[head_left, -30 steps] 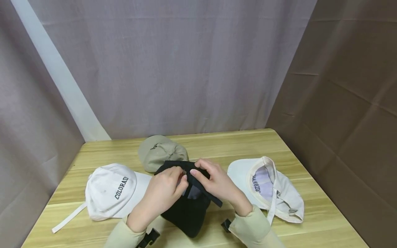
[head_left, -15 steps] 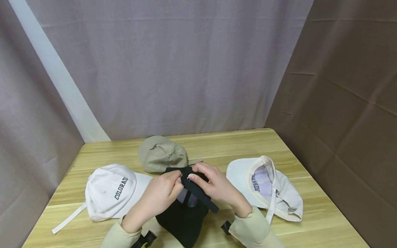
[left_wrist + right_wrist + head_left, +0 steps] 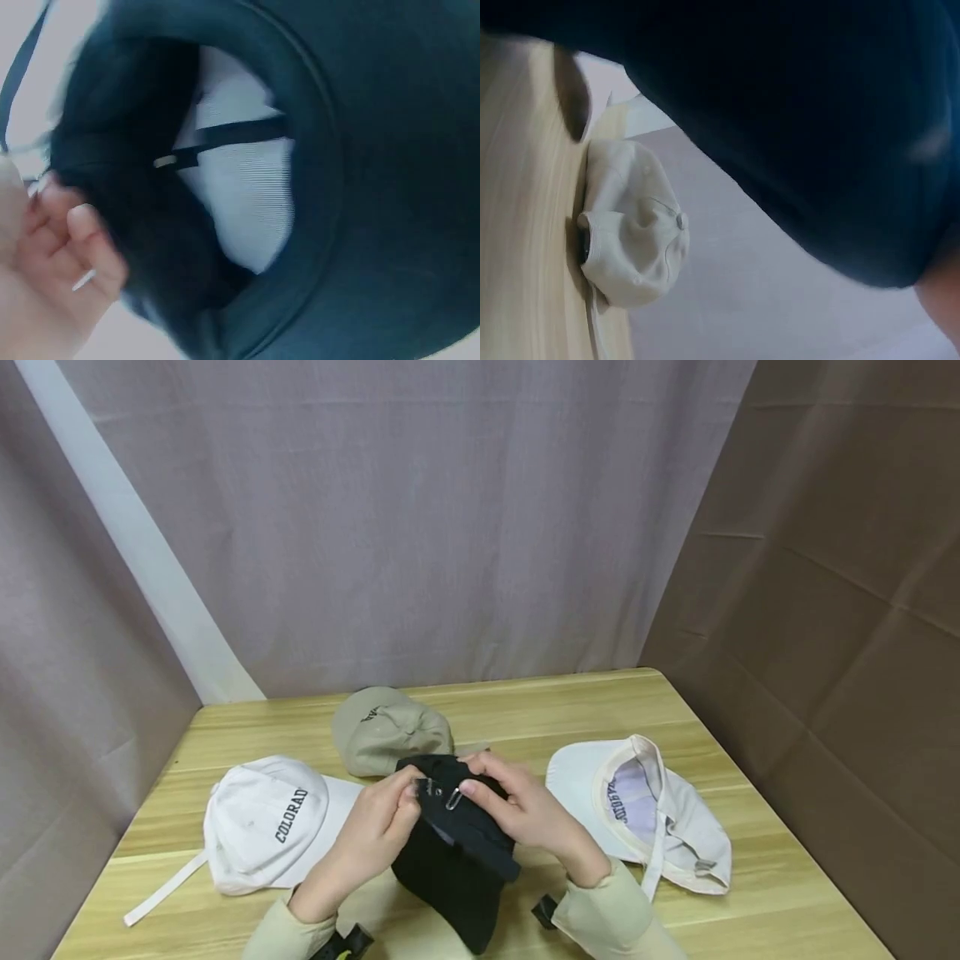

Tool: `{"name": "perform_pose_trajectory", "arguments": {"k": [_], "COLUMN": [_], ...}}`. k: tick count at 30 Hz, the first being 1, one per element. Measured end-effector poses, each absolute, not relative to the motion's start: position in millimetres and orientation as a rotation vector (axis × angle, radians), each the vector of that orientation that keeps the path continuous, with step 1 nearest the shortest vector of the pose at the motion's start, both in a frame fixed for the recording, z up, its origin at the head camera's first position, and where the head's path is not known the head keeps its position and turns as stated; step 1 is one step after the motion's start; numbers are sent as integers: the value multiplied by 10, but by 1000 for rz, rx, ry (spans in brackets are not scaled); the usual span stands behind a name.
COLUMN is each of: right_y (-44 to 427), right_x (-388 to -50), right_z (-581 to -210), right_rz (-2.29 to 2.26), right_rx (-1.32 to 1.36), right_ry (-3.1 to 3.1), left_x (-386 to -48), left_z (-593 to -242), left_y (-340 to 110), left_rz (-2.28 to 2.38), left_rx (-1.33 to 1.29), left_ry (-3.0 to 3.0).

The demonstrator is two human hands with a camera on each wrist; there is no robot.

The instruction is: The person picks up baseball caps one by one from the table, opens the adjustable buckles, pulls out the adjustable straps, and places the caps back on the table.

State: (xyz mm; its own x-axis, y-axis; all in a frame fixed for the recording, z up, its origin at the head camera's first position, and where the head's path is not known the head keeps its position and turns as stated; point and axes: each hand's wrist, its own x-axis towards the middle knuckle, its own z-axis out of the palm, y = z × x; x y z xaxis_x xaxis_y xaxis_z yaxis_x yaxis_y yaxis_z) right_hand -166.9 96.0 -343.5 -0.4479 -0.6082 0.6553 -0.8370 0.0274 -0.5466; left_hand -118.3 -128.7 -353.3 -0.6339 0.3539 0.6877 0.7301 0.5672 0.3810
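In the head view both hands hold a black cap (image 3: pixel 453 877), its brim pointing toward the person. My left hand (image 3: pixel 371 827) pinches the back strap near its end. From the other side my right hand (image 3: pixel 525 802) grips the cap's back edge, thumb beside a small metal buckle (image 3: pixel 453 798). Grey lining shows inside the cap (image 3: pixel 315 187) in the left wrist view, where the left hand's fingers (image 3: pixel 90 232) are curled at its edge. Dark fabric fills much of the right wrist view and hides most of the right hand.
A white cap (image 3: pixel 255 827) lies to the left, its loose strap trailing on the wooden table (image 3: pixel 517 718). Behind the black cap is a khaki cap (image 3: pixel 393 735). On the right an off-white cap (image 3: pixel 693 835) lies with its inside showing. Curtains stand behind the table.
My left hand has drawn left, apart from the right thumb, and the buckle now shows between them. The black cap has turned slightly. The other caps stay put.
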Motion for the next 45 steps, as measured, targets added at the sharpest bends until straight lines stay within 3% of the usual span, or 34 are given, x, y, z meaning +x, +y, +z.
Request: {"name": "perform_pose_trajectory", "arguments": {"k": [8, 17, 27, 39, 45], "right_y": [1006, 961, 837, 899, 875], "right_x": [-1676, -1591, -1539, -1541, -1524], "right_z": [-3445, -3445, -3414, -3394, -3439], "right_rz": [1483, 1380, 824, 1065, 1081], "right_rx": [1449, 1073, 1223, 1286, 1330], "right_ry": [-2097, -2134, -2004, -1961, -1958], "left_x": [-1178, -1141, -1088, -1154, -1249], "left_z": [-3472, -3435, -3376, -3466, -3505], "left_y": [-1327, -1293, -1173, -1257, -1194], "left_rz": [-919, -889, -733, -583, -459], "left_rx": [-832, -695, -763, -1027, -919], "left_ry": [-2280, -2272, -2235, -2234, -2168]}}
